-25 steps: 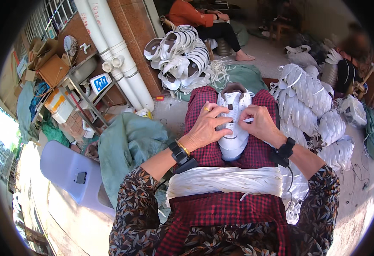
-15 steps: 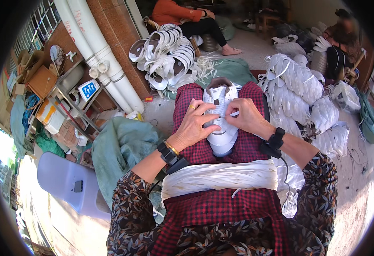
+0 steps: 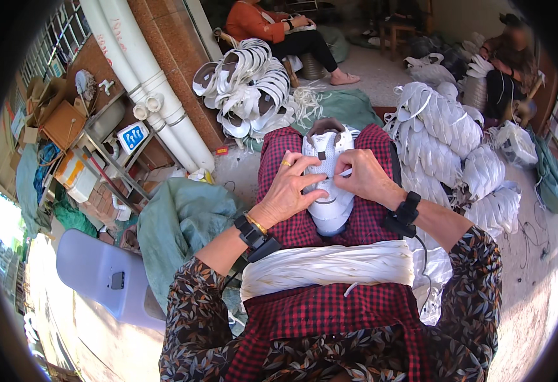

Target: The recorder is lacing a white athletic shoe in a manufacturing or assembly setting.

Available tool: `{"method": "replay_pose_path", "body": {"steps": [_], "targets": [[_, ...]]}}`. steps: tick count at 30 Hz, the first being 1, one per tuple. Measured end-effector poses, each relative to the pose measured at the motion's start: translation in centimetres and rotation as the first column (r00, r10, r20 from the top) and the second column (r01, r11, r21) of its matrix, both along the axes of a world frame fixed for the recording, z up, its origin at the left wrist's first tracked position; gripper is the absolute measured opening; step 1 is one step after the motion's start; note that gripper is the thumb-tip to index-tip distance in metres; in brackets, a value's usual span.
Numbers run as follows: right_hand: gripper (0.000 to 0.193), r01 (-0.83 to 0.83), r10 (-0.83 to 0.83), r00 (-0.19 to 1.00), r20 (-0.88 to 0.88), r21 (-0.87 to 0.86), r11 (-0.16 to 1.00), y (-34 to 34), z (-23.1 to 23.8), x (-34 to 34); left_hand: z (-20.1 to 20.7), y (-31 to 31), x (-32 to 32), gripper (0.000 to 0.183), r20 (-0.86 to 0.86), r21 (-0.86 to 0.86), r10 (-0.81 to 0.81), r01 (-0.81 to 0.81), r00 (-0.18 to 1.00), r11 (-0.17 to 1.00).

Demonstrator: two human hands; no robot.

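A white shoe (image 3: 331, 213) lies between my knees, its dark-lined opening pointing away from me. My left hand (image 3: 290, 184) rests on the shoe's left side, thumb and fingers spread apart, tips touching the lacing area. My right hand (image 3: 363, 175) is closed in a pinch at the right side of the lacing area. A short bit of white shoelace (image 3: 347, 172) shows at its fingertips; the rest is hidden by the hand. Across my lap lies a thick bundle of white laces (image 3: 327, 268), over a red-and-black checked apron (image 3: 330, 312).
Stacked white shoe parts (image 3: 250, 83) stand ahead to the left. More white bundles (image 3: 441, 118) are piled on the right. A green cloth (image 3: 187, 216) and a grey plastic stool (image 3: 104, 274) lie to my left. Two other people (image 3: 253, 22) sit farther back.
My right fingers have shifted slightly, with the lace still pinched. My left hand stays nearly in place. The seated person in orange has raised their hands, now with something white.
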State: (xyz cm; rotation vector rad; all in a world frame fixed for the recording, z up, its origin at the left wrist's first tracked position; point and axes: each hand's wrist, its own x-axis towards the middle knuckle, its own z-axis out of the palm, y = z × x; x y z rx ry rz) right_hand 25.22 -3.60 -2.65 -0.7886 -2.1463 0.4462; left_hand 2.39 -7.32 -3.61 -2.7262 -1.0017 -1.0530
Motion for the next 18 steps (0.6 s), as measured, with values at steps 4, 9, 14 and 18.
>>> {"method": "replay_pose_path", "body": {"steps": [4,9,14,18], "targets": [[0.011,-0.057,0.057,0.998,-0.002,-0.022,0.998,0.21,0.16,0.15,-0.15,-0.03,-0.06,0.038,0.020,-0.021,-0.002,0.002,1.000,1.000],[0.011,-0.061,0.063,0.997,0.037,-0.052,0.997,0.44,0.25,0.19,-0.10,-0.10,0.02,0.039,0.029,0.003,0.004,-0.004,1.000,1.000],[0.012,-0.020,0.022,0.999,0.023,-0.083,0.996,0.40,0.05,-0.37,0.25,-0.16,0.19,0.039,0.001,-0.035,0.012,-0.012,1.000,0.999],[0.014,-0.012,0.014,1.000,0.028,-0.059,0.998,-0.13,0.29,-0.25,0.59,-0.18,-0.15,0.040,0.077,-0.040,-0.004,0.007,0.997,0.999]]}}
